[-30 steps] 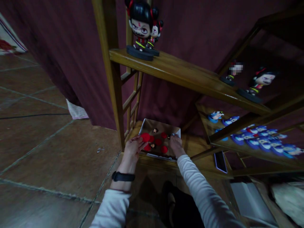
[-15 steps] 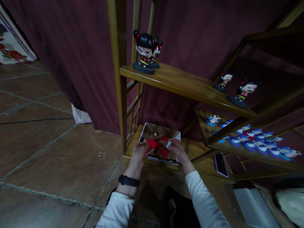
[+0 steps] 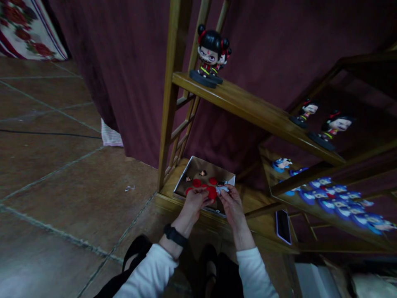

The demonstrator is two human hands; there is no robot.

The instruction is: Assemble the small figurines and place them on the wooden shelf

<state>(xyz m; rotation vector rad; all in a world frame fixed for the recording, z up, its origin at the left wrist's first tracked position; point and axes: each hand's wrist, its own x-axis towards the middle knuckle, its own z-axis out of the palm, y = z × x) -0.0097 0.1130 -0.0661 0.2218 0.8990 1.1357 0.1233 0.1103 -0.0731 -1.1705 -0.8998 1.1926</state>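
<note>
A shallow cardboard box (image 3: pixel 186 174) sits on the bottom shelf of a wooden rack. Inside lie several red round bases (image 3: pixel 213 181) and small dark figure pieces (image 3: pixel 202 173). My left hand (image 3: pixel 195 203) is closed on a red round base (image 3: pixel 211 193) over the box's near edge. My right hand (image 3: pixel 232 203) is pinched on a small white-and-blue figure piece (image 3: pixel 222 189) right beside that base. Both hands nearly touch.
A big-headed black-haired figurine (image 3: pixel 208 56) stands on the upper shelf (image 3: pixel 248 108), two more (image 3: pixel 331 128) farther right. Several blue figurines (image 3: pixel 328 192) fill the middle shelf. A phone (image 3: pixel 283 226) lies on the bottom shelf. Dark red curtain behind, tiled floor left.
My left hand picked a red base out of the box and brought it right. My right hand lifted a small piece to meet it. The view swung left and up.
</note>
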